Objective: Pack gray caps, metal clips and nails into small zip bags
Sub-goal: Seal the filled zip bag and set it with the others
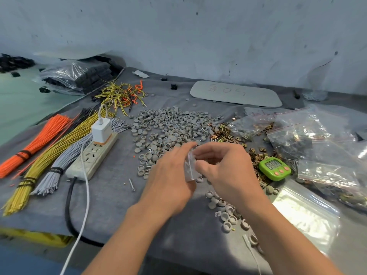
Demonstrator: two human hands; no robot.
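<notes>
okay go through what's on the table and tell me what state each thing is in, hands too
Left hand: holding the small zip bag.
Right hand: pinching the bag's top.
Small zip bag: held upright between both hands; contents unclear.
Gray caps: loose, spread in a pile.
Metal clips: loose, heaped beside the caps.
Charger: plugged into the power strip.
Timer: display on, digits unreadable.

Only the two forearms and hands of the person are visible. Both arms are bare from the lower edge of the picture up to the fingers; no sleeve reaches into view. The left hand (168, 175) carries no ring, no glove and no band at the wrist. The right hand (224, 169) is also bare, without a watch or a bracelet. The fingernails that show are short and plain. No marks or tattoos can be seen on the arms.
</notes>
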